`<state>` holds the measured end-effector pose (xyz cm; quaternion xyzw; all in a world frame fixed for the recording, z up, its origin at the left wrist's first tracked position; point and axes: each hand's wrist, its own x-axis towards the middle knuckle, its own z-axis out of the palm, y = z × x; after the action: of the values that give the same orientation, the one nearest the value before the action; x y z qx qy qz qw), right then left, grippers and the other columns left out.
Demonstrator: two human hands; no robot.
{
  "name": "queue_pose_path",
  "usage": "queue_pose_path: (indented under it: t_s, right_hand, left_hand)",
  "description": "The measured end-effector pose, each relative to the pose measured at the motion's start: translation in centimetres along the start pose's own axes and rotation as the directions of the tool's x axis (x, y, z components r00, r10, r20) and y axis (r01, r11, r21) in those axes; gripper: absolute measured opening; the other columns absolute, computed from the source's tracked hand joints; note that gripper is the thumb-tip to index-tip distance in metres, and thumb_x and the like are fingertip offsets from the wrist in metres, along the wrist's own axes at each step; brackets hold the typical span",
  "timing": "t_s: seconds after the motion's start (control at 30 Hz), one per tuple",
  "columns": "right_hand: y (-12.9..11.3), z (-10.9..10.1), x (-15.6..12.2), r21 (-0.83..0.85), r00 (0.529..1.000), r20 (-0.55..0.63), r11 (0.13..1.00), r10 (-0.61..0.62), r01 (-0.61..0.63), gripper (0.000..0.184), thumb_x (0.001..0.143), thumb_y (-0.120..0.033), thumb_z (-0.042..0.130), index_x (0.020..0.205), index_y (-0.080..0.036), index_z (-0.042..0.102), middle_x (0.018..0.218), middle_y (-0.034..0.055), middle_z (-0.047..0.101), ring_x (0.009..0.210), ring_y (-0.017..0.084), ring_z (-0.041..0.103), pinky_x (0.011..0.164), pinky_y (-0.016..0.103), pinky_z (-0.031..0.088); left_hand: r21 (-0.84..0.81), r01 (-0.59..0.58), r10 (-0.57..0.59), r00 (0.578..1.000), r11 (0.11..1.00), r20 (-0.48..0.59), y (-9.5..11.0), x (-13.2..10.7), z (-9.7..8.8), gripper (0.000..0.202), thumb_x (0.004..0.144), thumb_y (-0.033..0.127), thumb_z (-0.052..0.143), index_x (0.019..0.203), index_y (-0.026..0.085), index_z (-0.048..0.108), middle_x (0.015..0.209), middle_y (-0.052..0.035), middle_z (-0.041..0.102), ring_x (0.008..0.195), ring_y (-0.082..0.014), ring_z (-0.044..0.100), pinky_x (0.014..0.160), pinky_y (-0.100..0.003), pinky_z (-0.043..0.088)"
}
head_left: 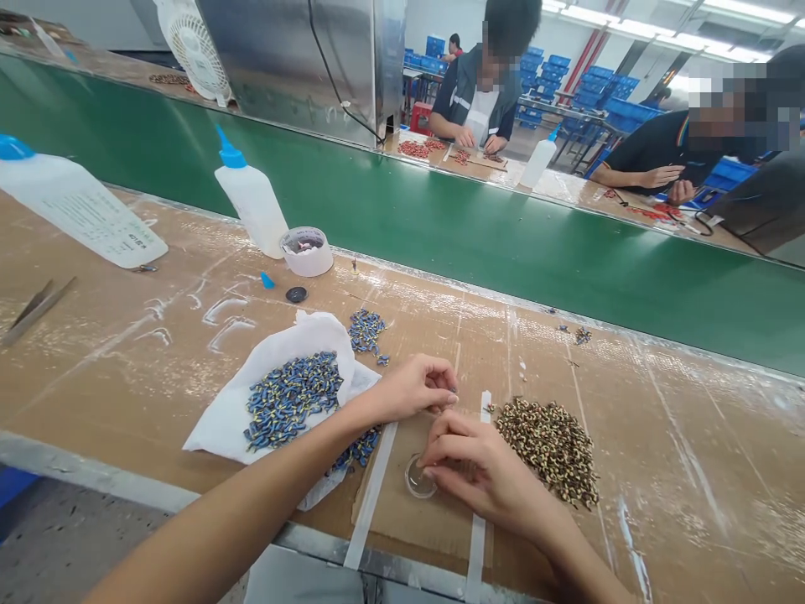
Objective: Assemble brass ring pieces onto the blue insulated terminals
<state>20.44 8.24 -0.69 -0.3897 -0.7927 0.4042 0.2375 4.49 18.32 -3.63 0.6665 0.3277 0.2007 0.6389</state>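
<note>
My left hand is closed in a pinch above a taped-down piece of cardboard, with a tiny dark bluish piece just showing at its fingertips. Just nearer to me, my right hand also pinches, thumb and finger at the rim of a small round clear dish; what they hold, if anything, is hidden. Left of the hands, small blue-and-yellow pieces lie heaped on white paper, and a smaller blue pile sits behind. A heap of small brown-and-cream pieces lies to the right.
White bottles with blue tips stand at the back left, near a tape roll and a black cap. Tweezers lie far left. A green conveyor belt crosses behind; two people work beyond it.
</note>
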Motion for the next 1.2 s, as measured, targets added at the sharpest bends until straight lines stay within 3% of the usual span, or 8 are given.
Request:
queue_pose_path:
  t_s: [0.1,0.17,0.27,0.37,0.57,0.87,1.07,1.2]
  right_hand:
    - [0.4,-1.5,-0.2,-0.010,0.999,-0.028,0.999,0.037,-0.037,0.015,0.092,-0.026,0.061,0.105,-0.026,0.068,0.097,0.0025,0.064,0.084,0.016,0.061,0.075,0.029,0.049]
    - [1.6,-3.6,-0.8,-0.087,0.986,-0.144,0.991,0.089,-0.102,0.017,0.095,-0.029,0.056,0.107,-0.025,0.067,0.101,0.0036,0.067,0.088,0.017,0.062,0.078,0.031,0.049]
    - [4.2,-6.8,-2.1,-0.259,0.884,-0.414,0.902,0.219,-0.345,0.020,0.096,-0.031,0.050,0.098,-0.023,0.068,0.097,0.0059,0.069,0.084,0.020,0.064,0.073,0.033,0.048]
    - [6.2,-8.5,-3.1,-0.284,0.836,-0.454,0.839,0.308,-0.464,0.020,0.093,-0.032,0.053,0.092,-0.022,0.069,0.092,0.0059,0.069,0.079,0.020,0.064,0.069,0.033,0.047]
    - [5.4,-6.0,-1.4,-0.289,0.911,-0.280,0.878,0.304,-0.382,0.016,0.090,-0.021,0.057,0.099,-0.023,0.070,0.092,0.0036,0.068,0.085,0.019,0.063,0.077,0.030,0.045]
    - [4.8,-4.3,1.0,-0.349,0.853,-0.359,0.793,0.379,-0.499,0.019,0.083,-0.007,0.061,0.083,-0.021,0.073,0.090,0.0016,0.069,0.089,0.017,0.064,0.077,0.023,0.041]
    - [4.9,-4.5,0.7,-0.136,0.835,-0.459,0.905,0.303,-0.403,0.015,0.082,-0.009,0.062,0.081,-0.021,0.071,0.084,0.0003,0.069,0.083,0.017,0.062,0.075,0.024,0.040]
    - [5.4,-4.3,1.0,0.088,0.793,-0.530,0.950,0.299,-0.300,0.009,0.085,-0.021,0.064,0.082,-0.020,0.073,0.081,0.0024,0.070,0.080,0.019,0.062,0.073,0.026,0.042]
  left_hand:
    - [-0.029,0.030,-0.030,0.999,0.999,-0.024,0.1,0.0,-0.3,0.013,0.077,0.025,0.068,0.081,0.014,0.062,0.065,0.0014,0.063,0.060,-0.0110,0.058,0.060,-0.023,0.047]
    - [-0.035,0.039,-0.040,0.999,0.999,-0.033,0.0,0.0,-0.4,0.015,0.077,0.026,0.069,0.082,0.014,0.062,0.066,0.0005,0.064,0.059,-0.0113,0.059,0.060,-0.024,0.049]
    - [-0.032,0.057,-0.059,0.997,0.998,-0.041,0.0,0.1,-0.4,0.016,0.077,0.028,0.069,0.083,0.014,0.062,0.068,-0.0008,0.066,0.060,-0.0120,0.060,0.059,-0.024,0.050]
    - [-0.012,0.076,-0.077,0.995,0.997,-0.058,0.1,0.1,-0.3,0.016,0.077,0.028,0.068,0.082,0.014,0.062,0.067,-0.0010,0.066,0.060,-0.0126,0.060,0.058,-0.025,0.051]
    - [0.032,0.085,-0.081,0.992,0.996,-0.094,0.3,0.0,-0.2,0.015,0.075,0.027,0.067,0.081,0.014,0.061,0.064,-0.0007,0.064,0.058,-0.0135,0.059,0.057,-0.025,0.049]
    - [0.059,0.080,-0.074,0.992,0.995,-0.102,-0.4,0.4,-1.0,0.021,0.075,0.033,0.063,0.080,0.014,0.056,0.067,0.0008,0.059,0.060,-0.0132,0.055,0.055,-0.023,0.045]
    - [0.083,0.076,-0.067,0.992,0.994,-0.107,-0.4,0.3,-1.0,0.025,0.074,0.038,0.061,0.079,0.015,0.056,0.066,0.0000,0.058,0.059,-0.0146,0.054,0.055,-0.025,0.044]
    - [0.246,0.033,0.008,0.986,0.969,-0.166,-0.3,0.3,-1.1,0.021,0.080,0.035,0.057,0.080,0.015,0.061,0.067,-0.0013,0.061,0.062,-0.0161,0.056,0.059,-0.025,0.042]
